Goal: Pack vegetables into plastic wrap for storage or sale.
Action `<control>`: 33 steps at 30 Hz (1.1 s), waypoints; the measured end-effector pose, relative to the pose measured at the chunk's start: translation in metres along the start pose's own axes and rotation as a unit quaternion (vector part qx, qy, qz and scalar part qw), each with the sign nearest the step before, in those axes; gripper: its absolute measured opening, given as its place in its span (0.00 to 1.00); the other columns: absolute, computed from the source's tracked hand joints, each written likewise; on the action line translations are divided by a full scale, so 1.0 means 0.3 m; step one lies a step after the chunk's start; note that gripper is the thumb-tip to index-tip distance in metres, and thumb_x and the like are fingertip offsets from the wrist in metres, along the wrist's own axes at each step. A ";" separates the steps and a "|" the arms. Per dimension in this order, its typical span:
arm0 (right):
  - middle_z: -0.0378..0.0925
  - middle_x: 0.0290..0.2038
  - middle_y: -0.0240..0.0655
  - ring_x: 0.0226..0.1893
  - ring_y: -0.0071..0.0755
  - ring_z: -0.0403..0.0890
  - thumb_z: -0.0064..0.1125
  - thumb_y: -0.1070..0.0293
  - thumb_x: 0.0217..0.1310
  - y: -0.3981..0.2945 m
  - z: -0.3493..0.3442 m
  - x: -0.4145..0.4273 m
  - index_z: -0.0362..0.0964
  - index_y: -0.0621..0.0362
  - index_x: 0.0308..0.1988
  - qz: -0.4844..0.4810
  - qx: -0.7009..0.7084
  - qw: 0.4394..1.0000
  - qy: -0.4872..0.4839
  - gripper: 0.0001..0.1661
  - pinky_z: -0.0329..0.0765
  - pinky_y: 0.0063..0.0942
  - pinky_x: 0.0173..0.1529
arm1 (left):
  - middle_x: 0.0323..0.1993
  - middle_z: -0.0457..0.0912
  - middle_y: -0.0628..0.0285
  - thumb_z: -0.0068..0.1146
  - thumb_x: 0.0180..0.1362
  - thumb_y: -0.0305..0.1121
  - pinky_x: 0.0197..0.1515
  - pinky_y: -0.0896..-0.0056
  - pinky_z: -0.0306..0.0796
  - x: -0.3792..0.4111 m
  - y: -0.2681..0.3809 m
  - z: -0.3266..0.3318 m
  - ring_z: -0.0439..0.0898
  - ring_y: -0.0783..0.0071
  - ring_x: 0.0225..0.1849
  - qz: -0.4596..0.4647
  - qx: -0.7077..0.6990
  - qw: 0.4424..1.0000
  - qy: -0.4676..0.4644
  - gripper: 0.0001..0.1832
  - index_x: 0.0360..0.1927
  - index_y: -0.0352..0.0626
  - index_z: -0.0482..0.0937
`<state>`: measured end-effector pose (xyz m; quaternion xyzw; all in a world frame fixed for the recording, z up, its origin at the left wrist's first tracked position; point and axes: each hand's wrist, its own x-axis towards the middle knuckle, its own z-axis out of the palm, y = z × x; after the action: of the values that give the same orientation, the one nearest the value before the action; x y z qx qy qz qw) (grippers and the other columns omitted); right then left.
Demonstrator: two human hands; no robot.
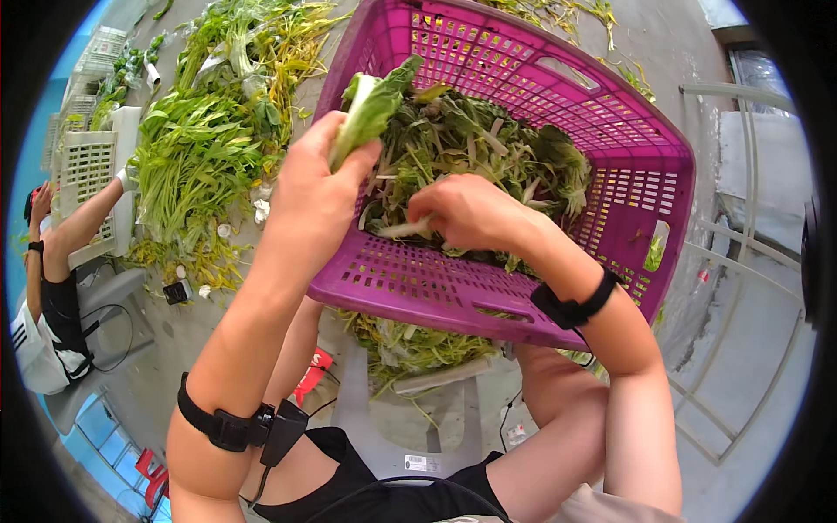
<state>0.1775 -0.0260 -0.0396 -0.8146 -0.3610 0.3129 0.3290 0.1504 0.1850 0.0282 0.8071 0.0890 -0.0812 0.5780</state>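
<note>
My left hand (pixel 327 163) holds a leafy green vegetable stalk (pixel 369 108) upright over the left edge of a purple plastic crate (pixel 660 163). The stalk has a pale rib and green leaves. Inside the crate lies a heap of wilted leaves and stems (pixel 458 131). Reaching low into its near side, my right hand (pixel 471 209) is slightly blurred, with its fingers curled by a pale stem piece (pixel 405 229). Whether the fingers grip that piece, I cannot tell. The crate sits tilted before my knees.
Leafy greens (pixel 196 157) are piled on the floor at the left, with yellowed leaves around them. More trimmings (pixel 418 346) lie below the crate. Another person (pixel 59 287) sits at the far left beside a white crate (pixel 88 163). A metal frame (pixel 745 261) stands at the right.
</note>
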 end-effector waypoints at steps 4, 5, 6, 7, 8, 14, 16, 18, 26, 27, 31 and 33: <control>0.84 0.33 0.45 0.37 0.53 0.84 0.65 0.77 0.53 -0.133 -0.071 -0.043 0.81 0.61 0.38 -0.108 0.063 0.991 0.044 0.09 0.80 0.43 0.44 | 0.29 0.82 0.52 0.56 0.67 0.53 0.38 0.62 0.72 -0.037 0.058 0.050 0.83 0.61 0.33 -0.064 0.123 0.985 -0.106 0.23 0.43 0.40 0.80; 0.84 0.33 0.45 0.37 0.53 0.84 0.65 0.77 0.53 -0.129 -0.079 -0.032 0.81 0.61 0.38 -0.107 0.060 0.991 0.046 0.09 0.80 0.43 0.44 | 0.29 0.82 0.52 0.56 0.67 0.53 0.38 0.62 0.72 -0.032 0.064 0.052 0.83 0.61 0.33 -0.060 0.122 0.985 -0.107 0.23 0.43 0.40 0.80; 0.84 0.33 0.45 0.36 0.52 0.84 0.66 0.78 0.52 -0.123 -0.085 -0.029 0.81 0.61 0.39 -0.132 0.103 0.981 0.095 0.10 0.80 0.41 0.44 | 0.28 0.82 0.53 0.56 0.67 0.55 0.38 0.62 0.72 -0.035 0.065 0.053 0.82 0.63 0.32 -0.084 0.106 0.984 -0.119 0.25 0.42 0.40 0.80; 0.85 0.33 0.44 0.36 0.50 0.85 0.68 0.78 0.51 -0.121 -0.090 -0.031 0.80 0.62 0.39 -0.157 0.145 0.967 0.142 0.11 0.81 0.39 0.43 | 0.26 0.82 0.55 0.55 0.67 0.57 0.37 0.63 0.72 -0.037 0.060 0.052 0.81 0.65 0.31 -0.108 0.090 0.981 -0.131 0.26 0.42 0.40 0.80; 0.85 0.33 0.42 0.35 0.40 0.86 0.70 0.80 0.49 -0.131 -0.106 -0.043 0.80 0.64 0.39 -0.139 0.162 0.964 0.156 0.13 0.81 0.33 0.44 | 0.25 0.80 0.60 0.59 0.66 0.55 0.36 0.66 0.71 -0.029 0.036 0.047 0.77 0.73 0.30 -0.089 0.018 0.986 -0.140 0.25 0.40 0.39 0.80; 0.84 0.31 0.35 0.35 0.25 0.83 0.69 0.75 0.56 -0.054 -0.154 0.003 0.80 0.64 0.38 -0.119 0.217 0.956 0.155 0.09 0.80 0.27 0.45 | 0.23 0.74 0.71 0.66 0.63 0.46 0.30 0.73 0.66 -0.043 0.019 0.026 0.70 0.84 0.27 -0.136 0.014 0.979 -0.151 0.19 0.38 0.37 0.81; 0.84 0.32 0.35 0.37 0.24 0.83 0.67 0.69 0.61 0.060 -0.222 0.052 0.80 0.65 0.38 -0.107 0.224 0.956 0.157 0.09 0.80 0.27 0.45 | 0.22 0.74 0.72 0.67 0.62 0.46 0.24 0.76 0.63 -0.029 0.037 0.005 0.68 0.86 0.22 -0.196 0.049 0.971 -0.131 0.19 0.39 0.38 0.81; 0.85 0.36 0.37 0.41 0.28 0.84 0.65 0.61 0.64 0.260 -0.300 0.107 0.82 0.64 0.40 0.018 0.206 0.954 0.216 0.15 0.80 0.30 0.46 | 0.23 0.75 0.73 0.69 0.61 0.45 0.20 0.81 0.62 -0.035 0.093 -0.016 0.69 0.89 0.19 -0.240 -0.032 0.965 -0.104 0.18 0.38 0.40 0.81; 0.75 0.61 0.47 0.58 0.53 0.77 0.59 0.59 0.65 0.812 0.032 0.098 0.67 0.56 0.63 0.324 -0.067 0.935 0.128 0.30 0.74 0.46 0.61 | 0.23 0.73 0.75 0.69 0.59 0.38 0.20 0.84 0.64 -0.029 0.096 -0.010 0.68 0.90 0.16 -0.178 -0.173 0.969 -0.018 0.17 0.44 0.39 0.76; 0.75 0.61 0.47 0.58 0.53 0.77 0.59 0.59 0.65 0.815 0.054 0.104 0.67 0.56 0.63 0.325 -0.060 0.935 0.129 0.30 0.74 0.46 0.61 | 0.23 0.73 0.75 0.69 0.59 0.38 0.20 0.84 0.64 -0.035 0.115 -0.011 0.68 0.90 0.16 -0.181 -0.168 0.969 -0.020 0.17 0.44 0.39 0.76; 0.80 0.53 0.48 0.55 0.54 0.79 0.59 0.67 0.63 0.749 0.104 0.127 0.69 0.56 0.62 0.409 -0.004 0.895 0.180 0.27 0.77 0.48 0.57 | 0.20 0.62 0.76 0.61 0.67 0.38 0.23 0.80 0.63 -0.043 0.129 -0.014 0.64 0.88 0.19 -0.215 -0.229 0.949 0.031 0.12 0.42 0.42 0.74; 0.81 0.52 0.48 0.52 0.53 0.81 0.61 0.68 0.60 0.722 0.110 0.118 0.76 0.59 0.55 0.405 -0.035 0.891 0.203 0.22 0.78 0.48 0.55 | 0.21 0.62 0.76 0.59 0.68 0.39 0.25 0.80 0.64 -0.045 0.115 -0.012 0.65 0.87 0.20 -0.209 -0.251 0.945 0.012 0.13 0.46 0.40 0.75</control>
<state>0.2549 -0.1009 -0.2336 -0.9470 0.0645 0.2336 0.2107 0.1456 0.1769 0.0643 0.6000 0.2800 -0.1654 0.7309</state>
